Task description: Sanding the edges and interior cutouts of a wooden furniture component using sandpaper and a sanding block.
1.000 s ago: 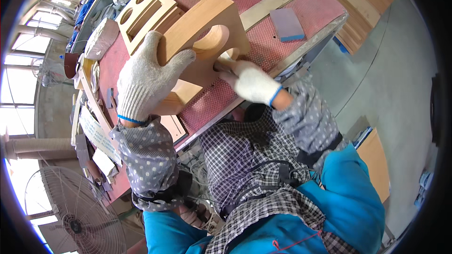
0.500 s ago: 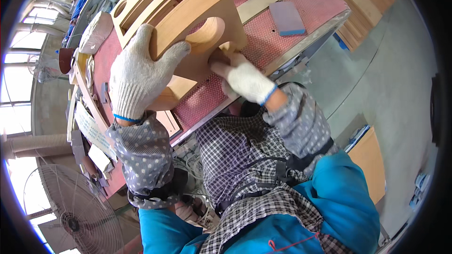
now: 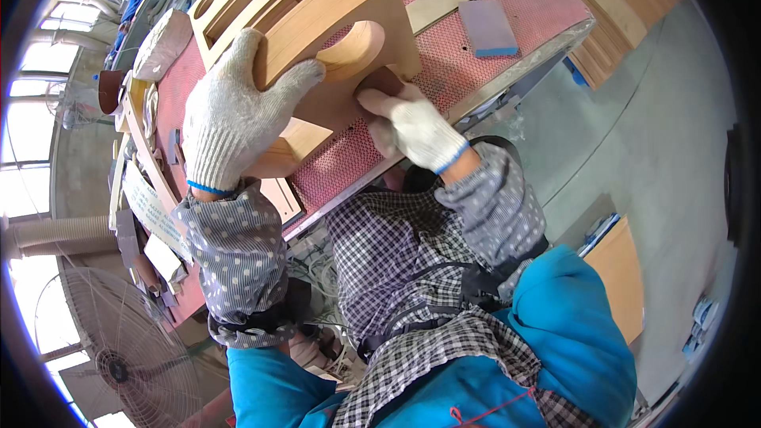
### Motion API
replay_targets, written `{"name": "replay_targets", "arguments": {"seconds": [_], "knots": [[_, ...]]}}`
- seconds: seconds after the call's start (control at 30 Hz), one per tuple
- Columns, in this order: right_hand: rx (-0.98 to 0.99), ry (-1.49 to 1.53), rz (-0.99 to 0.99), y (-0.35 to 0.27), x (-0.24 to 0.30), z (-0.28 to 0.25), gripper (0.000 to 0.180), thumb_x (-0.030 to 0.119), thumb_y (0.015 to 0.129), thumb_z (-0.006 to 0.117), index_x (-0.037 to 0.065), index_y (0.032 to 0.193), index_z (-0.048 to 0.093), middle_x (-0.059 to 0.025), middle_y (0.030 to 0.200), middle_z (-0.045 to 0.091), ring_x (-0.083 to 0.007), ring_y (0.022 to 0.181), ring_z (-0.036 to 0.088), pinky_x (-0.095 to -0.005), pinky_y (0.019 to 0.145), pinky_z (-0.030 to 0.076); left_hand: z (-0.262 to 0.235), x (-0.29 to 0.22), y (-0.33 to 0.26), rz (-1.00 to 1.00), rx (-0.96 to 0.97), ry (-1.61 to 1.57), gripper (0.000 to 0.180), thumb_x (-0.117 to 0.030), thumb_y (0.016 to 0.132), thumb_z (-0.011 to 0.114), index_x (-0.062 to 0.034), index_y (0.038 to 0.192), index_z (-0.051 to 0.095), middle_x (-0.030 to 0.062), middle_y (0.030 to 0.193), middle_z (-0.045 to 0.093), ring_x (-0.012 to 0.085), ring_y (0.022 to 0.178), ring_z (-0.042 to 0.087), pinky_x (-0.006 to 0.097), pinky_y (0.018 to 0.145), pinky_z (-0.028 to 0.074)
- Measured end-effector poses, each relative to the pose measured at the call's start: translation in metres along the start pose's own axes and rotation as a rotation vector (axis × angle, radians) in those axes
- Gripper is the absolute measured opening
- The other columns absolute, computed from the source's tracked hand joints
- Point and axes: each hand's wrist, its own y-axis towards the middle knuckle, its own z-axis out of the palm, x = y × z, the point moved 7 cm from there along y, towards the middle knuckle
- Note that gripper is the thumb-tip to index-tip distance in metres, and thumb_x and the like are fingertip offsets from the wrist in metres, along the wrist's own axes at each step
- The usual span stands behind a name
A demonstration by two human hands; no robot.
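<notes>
A pale wooden workpiece (image 3: 337, 20) with a curved face and a rounded cut-out stands tilted over the pink, mesh-textured bench top (image 3: 349, 160). My left hand (image 3: 238, 115), in a white knit glove, grips its left end, with thumb and fingers on either side of the edge. My right hand (image 3: 418, 128), gloved too, is closed at the lower right side of the workpiece, beside the cut-out. A small brown piece (image 3: 382, 82), possibly sandpaper, shows at its fingers. The right fingertips are partly hidden.
Behind the workpiece lies a wooden panel with round holes and slots (image 3: 238, 0). A grey block with a blue base (image 3: 488, 28) rests to the right. More boards (image 3: 606, 8) stick out past the bench's far right. A large fan (image 3: 119, 364) stands at lower left.
My right hand has drawn back from the cut-out's lower opening and shifted slightly right, showing more of the brown piece. My left hand keeps its grip; the workpiece has tilted a little.
</notes>
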Motion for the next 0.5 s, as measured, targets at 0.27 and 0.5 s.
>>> {"name": "replay_targets", "arguments": {"seconds": [0.27, 0.5], "knots": [[0.040, 0.039, -0.056, 0.008, 0.006, 0.000, 0.024, 0.026, 0.098, 0.065, 0.003, 0.090, 0.063, -0.0053, 0.061, 0.059, -0.0147, 0.048, 0.056, -0.0310, 0.045, 0.043, 0.001, 0.000, 0.001, -0.043, 0.050, -0.046, 0.046, -0.041, 0.090, 0.077, -0.0029, 0.110, 0.060, 0.0121, 0.084, 0.068, 0.0214, 0.075, 0.069, 0.035, 0.068, 0.053], [-0.064, -0.350, -0.155, -0.007, 0.017, 0.005, 0.024, 0.023, 0.099, 0.062, -0.001, 0.098, 0.063, -0.0061, 0.067, 0.061, -0.0172, 0.053, 0.058, -0.0332, 0.052, 0.048, -0.006, -0.003, -0.002, -0.012, 0.031, -0.018, 0.052, -0.046, 0.090, 0.077, -0.0019, 0.112, 0.060, 0.0164, 0.093, 0.071, 0.0261, 0.088, 0.073, 0.039, 0.077, 0.055]]}}
